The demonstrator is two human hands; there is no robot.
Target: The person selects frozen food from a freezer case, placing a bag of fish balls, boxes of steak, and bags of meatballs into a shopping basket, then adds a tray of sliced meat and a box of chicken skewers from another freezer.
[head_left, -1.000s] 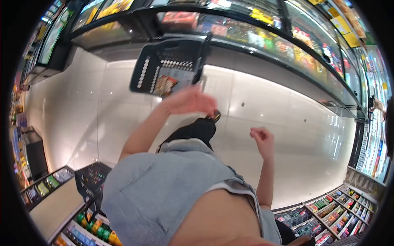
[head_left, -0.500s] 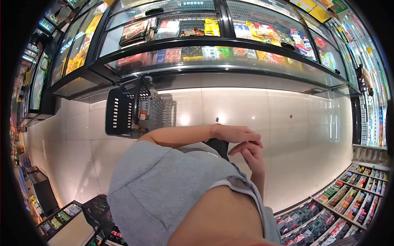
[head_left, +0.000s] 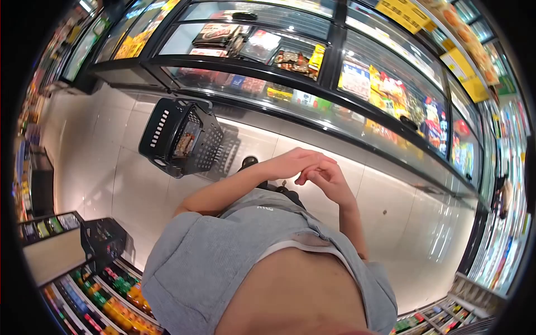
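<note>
Fingers (head_left: 321, 158) together near a dark plastic basket (head_left: 155, 133) with slotted sides

Beyond the hands (head_left: 298, 163) runs a black-framed freezer case (head_left: 329, 106) with clear lids; behind its glass lie a yellow packet (head_left: 316, 57), dark-and-white packs (head_left: 216, 34) and, farther right, red-and-yellow bags (head_left: 388, 92). Yellow signs (head_left: 406, 14) hang above it, ahead and to the right of the hands. Well off to their right stand brightly lit shelves (head_left: 507, 223) of packaged goods. Pale, glossy floor tiles (head_left: 391, 251) spread below the hands, with a small dark spot (head_left: 384, 212) to the right. Nearer the body, well to their left, is a dark basket (head_left: 103, 240), just beside shelves of orange and green bottles (head_left: 120, 314), too blurred to read.
</note>
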